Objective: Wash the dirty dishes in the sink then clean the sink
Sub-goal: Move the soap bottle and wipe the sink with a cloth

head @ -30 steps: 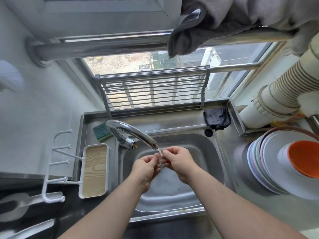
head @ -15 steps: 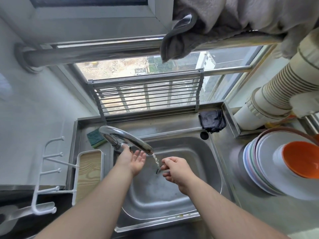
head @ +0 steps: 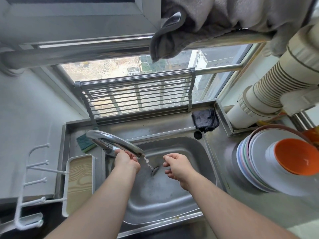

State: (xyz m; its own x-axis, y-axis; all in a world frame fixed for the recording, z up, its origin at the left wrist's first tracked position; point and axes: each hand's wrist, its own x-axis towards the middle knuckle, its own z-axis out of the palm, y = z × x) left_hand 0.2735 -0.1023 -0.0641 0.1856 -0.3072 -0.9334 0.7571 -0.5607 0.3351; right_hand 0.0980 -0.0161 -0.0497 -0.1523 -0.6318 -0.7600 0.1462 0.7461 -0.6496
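Since a moment ago the left hand (head: 126, 160) has gone from the running water to the base of the faucet (head: 115, 144), fingers curled under the spout at the lever, though the exact grip is hidden. The right hand (head: 176, 165) has drawn away, right of the faucet's thin stream, fingers loosely curled and holding nothing. The sink (head: 198, 149) below the faucet holds only the drain (head: 155, 169). Stacked plates (head: 255, 163) with an orange bowl (head: 293, 156) sit well right of the faucet; a green sponge (head: 85, 142) lies just left.

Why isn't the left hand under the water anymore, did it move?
Yes. The left hand went sideways from the stream to the faucet base, on the side away from the drain.
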